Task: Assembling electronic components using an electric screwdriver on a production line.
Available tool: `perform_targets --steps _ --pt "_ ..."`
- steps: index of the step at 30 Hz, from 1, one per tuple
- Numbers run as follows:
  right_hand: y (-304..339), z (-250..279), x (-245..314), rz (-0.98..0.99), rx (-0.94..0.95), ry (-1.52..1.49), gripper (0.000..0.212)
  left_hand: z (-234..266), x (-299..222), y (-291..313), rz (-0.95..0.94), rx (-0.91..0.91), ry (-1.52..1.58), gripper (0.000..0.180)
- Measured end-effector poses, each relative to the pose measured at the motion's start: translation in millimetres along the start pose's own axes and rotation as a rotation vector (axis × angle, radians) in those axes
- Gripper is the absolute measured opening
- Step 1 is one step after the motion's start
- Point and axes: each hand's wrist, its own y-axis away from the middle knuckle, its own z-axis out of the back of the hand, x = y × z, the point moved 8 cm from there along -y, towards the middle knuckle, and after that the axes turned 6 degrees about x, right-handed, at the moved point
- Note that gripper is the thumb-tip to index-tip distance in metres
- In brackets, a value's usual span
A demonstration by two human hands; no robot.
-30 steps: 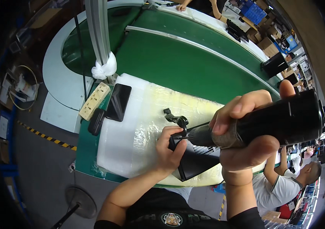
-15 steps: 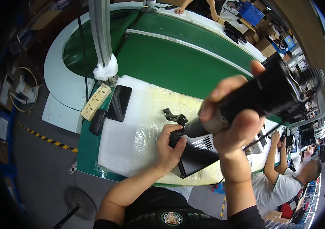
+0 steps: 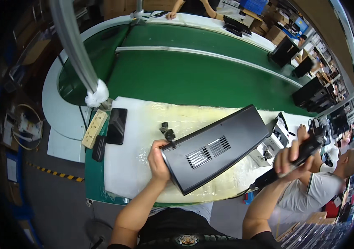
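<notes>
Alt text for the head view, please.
A person's left hand grips one end of a black vented case over white-and-yellow sheeting; the right hand holds a black tool to its right. A phone and pale power strip lie at left.

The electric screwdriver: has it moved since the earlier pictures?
Yes: the electric screwdriver, in the right hand, has moved to the right, farther from the power strip.

A black vented box (image 3: pixel 216 154) slants near black tool (image 3: pixel 267 178)
</notes>
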Motion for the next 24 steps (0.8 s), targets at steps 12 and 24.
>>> perform_targets --steps 12,24 --pt "240 123 -99 -0.519 -0.636 -0.116 0.059 -38 52 -47 0.534 -0.181 0.554 0.042" --pt "250 129 -112 -0.648 -0.619 -0.192 0.062 -229 -82 -74 0.724 0.487 1.348 0.051"
